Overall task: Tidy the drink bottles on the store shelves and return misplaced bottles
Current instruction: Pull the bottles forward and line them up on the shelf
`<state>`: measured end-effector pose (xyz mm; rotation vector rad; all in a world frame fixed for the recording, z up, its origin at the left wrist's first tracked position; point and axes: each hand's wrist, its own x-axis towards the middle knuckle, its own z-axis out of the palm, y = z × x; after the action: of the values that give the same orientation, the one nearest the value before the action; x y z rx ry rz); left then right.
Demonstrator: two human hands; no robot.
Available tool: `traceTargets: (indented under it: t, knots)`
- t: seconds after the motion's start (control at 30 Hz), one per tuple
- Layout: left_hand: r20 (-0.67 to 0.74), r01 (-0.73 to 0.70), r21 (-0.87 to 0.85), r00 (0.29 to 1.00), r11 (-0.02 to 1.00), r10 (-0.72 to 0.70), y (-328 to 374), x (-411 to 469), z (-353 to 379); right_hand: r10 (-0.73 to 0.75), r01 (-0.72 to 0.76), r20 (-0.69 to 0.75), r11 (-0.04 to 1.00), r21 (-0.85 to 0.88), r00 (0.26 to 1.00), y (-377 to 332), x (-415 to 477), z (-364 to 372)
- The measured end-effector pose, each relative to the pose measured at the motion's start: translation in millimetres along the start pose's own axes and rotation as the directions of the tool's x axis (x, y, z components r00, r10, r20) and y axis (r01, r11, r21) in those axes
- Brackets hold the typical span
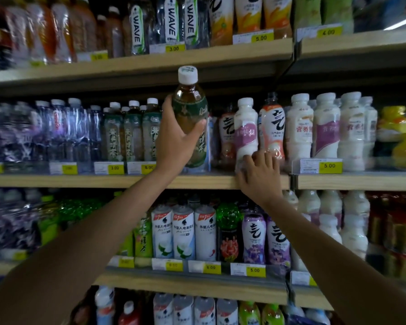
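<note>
My left hand grips a green-labelled tea bottle with a white cap, held upright in front of the middle shelf. Just left of it stand three matching tea bottles. My right hand reaches to the base of a white milk-drink bottle with a purple label, fingertips touching it at the shelf's front edge. A peach-labelled bottle stands right beside that one.
More white milk-drink bottles fill the shelf to the right, clear water bottles to the left. The upper shelf holds WAVE bottles. Lower shelves carry white, purple and green bottles. Yellow price tags line every edge.
</note>
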<state>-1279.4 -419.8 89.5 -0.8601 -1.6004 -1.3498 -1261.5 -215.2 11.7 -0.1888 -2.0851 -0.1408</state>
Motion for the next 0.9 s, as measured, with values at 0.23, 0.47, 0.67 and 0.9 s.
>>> traceTargets:
  t: [0.23, 0.47, 0.67, 0.9]
  knots:
    - [-0.091, 0.082, 0.139, 0.993, 0.987, -0.07, -37, -17, -70, -0.178, 0.178, 0.042, 0.984, 0.007, 0.983, -77, 4, 13]
    - [-0.092, 0.112, 0.25, 0.992, 0.962, -0.091, -91, -5, -140, -0.271, 0.265, 0.067, 0.96, 0.086, 0.96, -166, 30, 34]
    - [-0.136, 0.071, 0.207, 0.99, 0.976, -0.043, -122, 22, -168, -0.181, 0.18, -0.019, 0.983, -0.032, 0.983, -193, 33, 56]
    - [-0.179, 0.016, 0.168, 0.984, 0.986, 0.015, -129, 61, -171, -0.145, 0.138, -0.093, 0.988, -0.073, 0.985, -197, 34, 62]
